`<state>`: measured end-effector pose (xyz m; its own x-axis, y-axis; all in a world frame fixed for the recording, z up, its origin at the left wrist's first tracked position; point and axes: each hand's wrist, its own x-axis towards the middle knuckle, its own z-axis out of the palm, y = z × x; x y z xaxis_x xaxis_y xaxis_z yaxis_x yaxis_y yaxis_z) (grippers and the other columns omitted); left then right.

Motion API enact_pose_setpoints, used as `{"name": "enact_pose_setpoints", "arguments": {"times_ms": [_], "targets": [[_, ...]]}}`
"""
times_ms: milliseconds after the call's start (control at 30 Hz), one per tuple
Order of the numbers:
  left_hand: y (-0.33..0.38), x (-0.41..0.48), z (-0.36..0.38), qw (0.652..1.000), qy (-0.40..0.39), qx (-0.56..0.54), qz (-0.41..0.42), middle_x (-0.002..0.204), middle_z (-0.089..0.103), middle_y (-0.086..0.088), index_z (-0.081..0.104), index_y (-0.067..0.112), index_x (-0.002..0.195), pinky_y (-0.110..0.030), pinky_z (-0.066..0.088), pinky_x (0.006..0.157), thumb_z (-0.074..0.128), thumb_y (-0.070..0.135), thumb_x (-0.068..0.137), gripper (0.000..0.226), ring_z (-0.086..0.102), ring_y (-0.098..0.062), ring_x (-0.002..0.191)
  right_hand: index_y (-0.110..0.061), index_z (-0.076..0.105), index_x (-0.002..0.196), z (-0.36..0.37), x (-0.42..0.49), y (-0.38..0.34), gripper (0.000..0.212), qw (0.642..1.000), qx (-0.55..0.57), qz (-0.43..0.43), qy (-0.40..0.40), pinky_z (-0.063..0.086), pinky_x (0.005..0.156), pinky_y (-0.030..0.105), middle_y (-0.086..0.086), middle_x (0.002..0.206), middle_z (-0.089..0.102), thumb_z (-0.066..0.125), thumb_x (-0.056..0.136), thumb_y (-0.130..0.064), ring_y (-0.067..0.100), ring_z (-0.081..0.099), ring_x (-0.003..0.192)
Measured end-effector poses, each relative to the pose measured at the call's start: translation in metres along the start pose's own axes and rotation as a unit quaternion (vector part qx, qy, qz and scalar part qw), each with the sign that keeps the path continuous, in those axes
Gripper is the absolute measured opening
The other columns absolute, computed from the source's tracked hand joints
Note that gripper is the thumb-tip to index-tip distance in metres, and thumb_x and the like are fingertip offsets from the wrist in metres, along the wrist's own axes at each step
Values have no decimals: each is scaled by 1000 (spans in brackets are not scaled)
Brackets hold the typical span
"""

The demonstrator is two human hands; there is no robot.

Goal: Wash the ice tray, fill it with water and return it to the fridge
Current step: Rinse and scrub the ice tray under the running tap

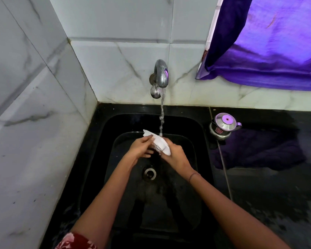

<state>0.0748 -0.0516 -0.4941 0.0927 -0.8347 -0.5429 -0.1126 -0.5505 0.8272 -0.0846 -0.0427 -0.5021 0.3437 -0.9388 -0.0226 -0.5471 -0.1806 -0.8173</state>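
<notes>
Both hands on the white ice tray (pixel 159 144), held tilted over the black sink (pixel 101 159), mid-basin. Left hand (pixel 141 147) grips its 9 o'clock side, fingers closed around the edge; right hand (pixel 176 156) clamps the 3 o'clock end from below. Tap (pixel 161 73) at 12 o'clock is running, stream (pixel 162 114) lands on the tray's upper edge, so the tilt looks meant to let water sheet across and drain off, not pool. Drain (pixel 150 173) sits at 6 o'clock of the tray. Steel pot (pixel 223 125) on the counter at 3 o'clock, clear of splash. Reads as the wash stage; filling not begun
</notes>
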Motion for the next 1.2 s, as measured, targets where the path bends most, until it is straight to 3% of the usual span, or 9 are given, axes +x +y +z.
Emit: {"name": "enact_pose_setpoints", "arguments": {"times_ms": [100,333,500,600,700,833,1033,1100,1200], "targets": [[4,5,1,979,96,145,104,102,72,-2,70,22,110,-27,51,86,55,28,92,24,66,-17,95,-11,45,127,-4,9,-6,49,997,54,48,24,42,60,9,3,97,64,68,84,-16,12,59,81],[30,-5,31,941,154,229,194,97,72,-2,69,17,105,-26,47,76,52,26,94,23,64,-16,90,-14,41,110,-12,28,-13,38,989,87,117,17,40,51,11,-1,92,57,68,85,-22,2,53,72],[32,-3,39,926,181,228,240,102,69,-1,67,17,105,-34,51,82,52,24,94,20,64,-16,93,-10,44,116,-18,35,-20,39,990,73,121,-15,40,57,15,-3,92,56,65,85,-22,3,53,75],[28,-2,33,944,148,159,248,100,70,-2,68,14,105,-30,52,84,55,22,93,19,64,-14,92,-12,45,113,-21,37,-23,36,990,72,118,-8,36,54,13,-5,89,54,66,85,-22,1,51,73],[12,2,19,963,138,113,202,100,70,-1,67,14,106,-29,50,84,54,26,93,22,63,-13,93,-13,48,109,-24,39,-28,35,991,74,111,1,38,55,13,-3,91,57,69,82,-22,5,53,76],[-27,10,1,986,160,-20,46,110,66,-8,62,13,109,-30,50,77,53,23,94,20,60,-19,94,-17,50,107,-34,47,-37,33,989,100,113,5,44,62,17,-2,95,60,69,81,-19,13,58,84],[-74,2,-17,951,137,-245,-132,100,59,-14,47,1,125,-35,47,56,46,15,98,31,56,-21,72,-17,57,112,-45,62,-40,38,969,193,152,-20,55,77,28,1,103,67,75,77,-20,17,66,90],[-74,-6,-21,944,91,-277,-152,90,60,-9,50,6,119,-40,47,61,41,20,100,25,57,-22,76,-15,61,109,-49,65,-39,36,961,223,162,-30,56,82,34,7,104,69,76,76,-18,22,68,90],[-74,-10,-27,940,71,-306,-129,98,62,-9,48,3,128,-38,48,66,39,17,101,32,59,-21,81,-16,62,101,-61,70,-35,25,950,255,173,-50,57,70,28,6,94,70,75,79,-17,17,68,78]]}}
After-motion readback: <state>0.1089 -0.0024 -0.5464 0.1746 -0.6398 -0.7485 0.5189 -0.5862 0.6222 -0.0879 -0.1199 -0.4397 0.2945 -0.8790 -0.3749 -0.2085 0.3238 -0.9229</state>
